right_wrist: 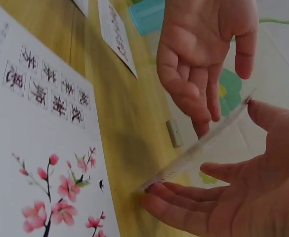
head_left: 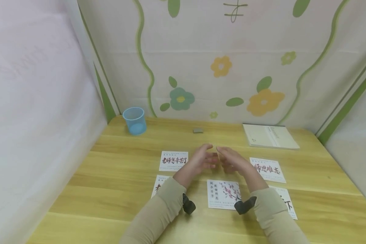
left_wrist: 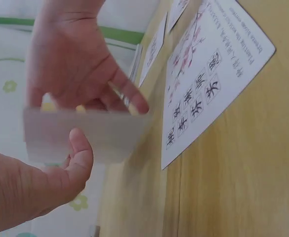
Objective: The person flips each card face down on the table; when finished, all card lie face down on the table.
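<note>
Both hands up above the desk [head_left: 128, 176], approx centre, w/ a small card [left_wrist: 85, 136] between them. Right hand [head_left: 233, 162] holds the card: thumb on the top edge, fingers [right_wrist: 184, 190] curled under the lower edge, seen edge-on in the right wrist view. Left hand [head_left: 201, 160] is just beside it, palm facing the card, fingers [right_wrist: 198, 94] relaxed and mostly straight; in the left wrist view its thumb sits in front of the card face, but can't tell if it actually touches. Card is blurred, print not readable. Directly below the hands lies a blossom card [head_left: 224, 194] w/ pink flowers and black characters, flat on the desk. More cards lie around: one w/ red lettering [head_left: 173, 160] to the left, another [head_left: 266, 169] to the right, plus two partly hidden by the sleeves. At the back: blue cup [head_left: 135, 120] far left, small grey block [head_left: 198, 130] mid, pale booklet [head_left: 269, 136] right.
</note>
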Available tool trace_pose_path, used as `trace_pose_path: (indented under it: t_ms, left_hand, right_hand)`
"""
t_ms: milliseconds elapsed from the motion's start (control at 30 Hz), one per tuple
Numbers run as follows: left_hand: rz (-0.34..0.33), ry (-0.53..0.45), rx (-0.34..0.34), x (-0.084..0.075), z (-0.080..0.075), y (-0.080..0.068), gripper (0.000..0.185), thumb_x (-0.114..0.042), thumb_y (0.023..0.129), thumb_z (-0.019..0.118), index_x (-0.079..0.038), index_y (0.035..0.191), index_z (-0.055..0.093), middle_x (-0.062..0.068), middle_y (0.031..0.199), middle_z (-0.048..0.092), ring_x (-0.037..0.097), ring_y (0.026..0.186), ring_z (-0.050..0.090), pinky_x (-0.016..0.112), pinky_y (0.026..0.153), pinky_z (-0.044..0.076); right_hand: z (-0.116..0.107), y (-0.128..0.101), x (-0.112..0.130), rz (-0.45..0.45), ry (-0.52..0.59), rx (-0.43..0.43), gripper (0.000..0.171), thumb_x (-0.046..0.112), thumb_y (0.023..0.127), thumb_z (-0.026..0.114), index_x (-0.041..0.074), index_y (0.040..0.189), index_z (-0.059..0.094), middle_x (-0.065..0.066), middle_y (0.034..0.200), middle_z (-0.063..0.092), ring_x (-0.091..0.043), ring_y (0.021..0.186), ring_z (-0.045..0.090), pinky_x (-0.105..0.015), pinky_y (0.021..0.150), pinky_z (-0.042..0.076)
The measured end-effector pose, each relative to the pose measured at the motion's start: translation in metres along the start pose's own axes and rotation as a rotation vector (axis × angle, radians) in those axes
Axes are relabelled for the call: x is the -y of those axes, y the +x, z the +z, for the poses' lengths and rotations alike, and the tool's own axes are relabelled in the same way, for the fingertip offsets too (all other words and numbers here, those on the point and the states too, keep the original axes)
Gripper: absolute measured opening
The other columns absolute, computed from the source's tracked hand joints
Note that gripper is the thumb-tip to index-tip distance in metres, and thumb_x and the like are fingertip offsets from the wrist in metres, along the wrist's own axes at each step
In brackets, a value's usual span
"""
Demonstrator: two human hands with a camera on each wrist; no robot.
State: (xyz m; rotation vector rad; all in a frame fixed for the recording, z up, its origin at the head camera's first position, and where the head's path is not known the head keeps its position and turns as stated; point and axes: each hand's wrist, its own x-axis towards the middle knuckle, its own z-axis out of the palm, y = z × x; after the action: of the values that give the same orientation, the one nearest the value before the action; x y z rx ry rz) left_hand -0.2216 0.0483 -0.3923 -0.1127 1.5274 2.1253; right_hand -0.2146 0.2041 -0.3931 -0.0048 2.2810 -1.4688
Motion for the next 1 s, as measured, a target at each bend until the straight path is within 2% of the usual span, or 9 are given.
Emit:
trace_pose_path:
  t_ms: [67,133,233,400,467,567,667,800,1000]
  left_hand:
    - [0.015,0.021,0.019,0.003,0.003,0.000,0.043,-0.029,0.087,0.042,-0.005,0.123,0.043,0.017,0.112,0.051,0.031,0.095,0.052,0.041,0.077,0.044]
    - [0.034,0.066,0.028,0.005,0.004,0.000,0.037,-0.025,0.086,0.045,-0.006,0.118,0.049,0.014,0.109,0.052,0.029,0.094,0.053,0.040,0.076,0.045]
    - [0.084,0.153,0.024,0.008,0.004,0.001,0.031,-0.015,0.084,0.049,-0.007,0.114,0.053,0.010,0.101,0.054,0.022,0.082,0.054,0.034,0.071,0.046]
    - [0.193,0.369,-0.138,0.006,0.001,-0.002,0.039,-0.004,0.074,0.056,-0.016,0.110,0.057,0.006,0.097,0.052,0.020,0.066,0.049,0.031,0.058,0.045]
    - [0.205,0.405,-0.178,0.005,-0.002,-0.004,0.043,-0.003,0.070,0.058,-0.020,0.110,0.056,0.005,0.097,0.051,0.024,0.066,0.052,0.033,0.057,0.046]
    - [0.205,0.386,-0.145,0.005,-0.007,-0.006,0.045,-0.002,0.070,0.059,-0.019,0.112,0.053,0.007,0.093,0.052,0.025,0.068,0.055,0.038,0.061,0.048]
    - [0.222,0.361,-0.117,0.004,-0.011,-0.007,0.043,0.000,0.072,0.060,-0.015,0.111,0.054,0.008,0.086,0.055,0.021,0.064,0.057,0.036,0.061,0.050]
    - [0.270,0.435,-0.165,0.002,-0.016,-0.006,0.039,0.001,0.071,0.062,-0.012,0.108,0.057,0.006,0.082,0.055,0.018,0.060,0.057,0.028,0.057,0.050]
    - [0.277,0.661,-0.217,0.007,-0.026,0.002,0.035,-0.002,0.071,0.065,-0.012,0.104,0.059,0.003,0.076,0.057,0.014,0.058,0.057,0.022,0.052,0.048]
  right_hand:
    - [0.001,-0.001,0.002,0.003,0.089,0.032,0.069,0.059,0.083,0.032,0.002,0.121,0.035,-0.022,0.105,0.049,-0.031,0.087,0.052,-0.044,0.072,0.044]
    - [0.000,-0.003,0.003,0.017,0.141,-0.003,0.077,0.060,0.080,0.037,0.003,0.131,0.025,-0.024,0.123,0.038,-0.036,0.106,0.044,-0.051,0.085,0.036]
    - [-0.003,-0.007,0.006,-0.054,0.259,-0.040,0.064,0.046,0.084,0.045,-0.004,0.123,0.035,-0.024,0.114,0.044,-0.032,0.096,0.051,-0.044,0.079,0.043]
    - [-0.009,-0.014,0.010,-0.168,0.271,-0.194,0.047,0.030,0.091,0.038,-0.009,0.117,0.039,-0.021,0.103,0.050,-0.019,0.081,0.056,-0.036,0.072,0.047]
    - [-0.011,-0.017,0.011,-0.180,0.286,-0.255,0.045,0.028,0.092,0.035,-0.008,0.119,0.038,-0.020,0.104,0.049,-0.017,0.080,0.056,-0.034,0.072,0.047]
    - [-0.014,-0.021,0.011,-0.204,0.297,-0.337,0.042,0.022,0.092,0.037,-0.001,0.126,0.034,-0.020,0.104,0.048,-0.014,0.078,0.057,-0.031,0.070,0.048]
    - [-0.017,-0.023,0.007,-0.246,0.200,-0.432,0.046,0.018,0.088,0.045,0.011,0.131,0.030,-0.017,0.096,0.049,-0.010,0.067,0.053,-0.027,0.058,0.049]
    - [-0.021,-0.021,-0.007,-0.282,-0.017,-0.507,0.044,0.022,0.082,0.057,0.016,0.123,0.041,-0.013,0.078,0.051,-0.012,0.056,0.045,-0.028,0.047,0.043]
    - [-0.025,-0.013,-0.027,-0.252,-0.173,-0.374,0.028,0.027,0.080,0.059,0.012,0.104,0.057,-0.011,0.074,0.055,-0.022,0.062,0.051,-0.035,0.054,0.047]
